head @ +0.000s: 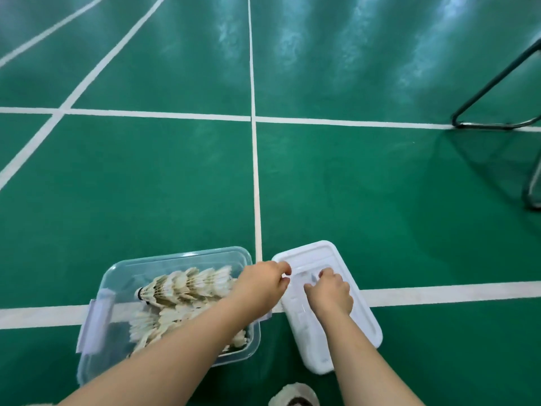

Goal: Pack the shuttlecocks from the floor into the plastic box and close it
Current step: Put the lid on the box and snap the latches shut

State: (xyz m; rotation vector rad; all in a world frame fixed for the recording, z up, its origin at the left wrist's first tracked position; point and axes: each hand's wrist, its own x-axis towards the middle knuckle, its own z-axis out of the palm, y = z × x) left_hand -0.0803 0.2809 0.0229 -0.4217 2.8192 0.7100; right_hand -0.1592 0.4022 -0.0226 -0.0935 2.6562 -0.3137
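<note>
A clear plastic box [123, 266] stands open on the green court floor at the lower left, holding several stacked white shuttlecocks [187, 284]. Its white lid [360, 300] lies flat on the floor just to the right of it. My left hand [259, 284] reaches across the box's right end and pinches the lid's near left edge. My right hand [330, 291] rests on top of the lid with its fingers curled onto the surface. One shuttlecock [294, 395] lies on the floor at the bottom edge, below the lid.
White court lines [256, 171] cross the green floor. A dark metal frame [494, 83] with netting stands at the right edge. The box has a pale purple latch [96, 323] on its left end.
</note>
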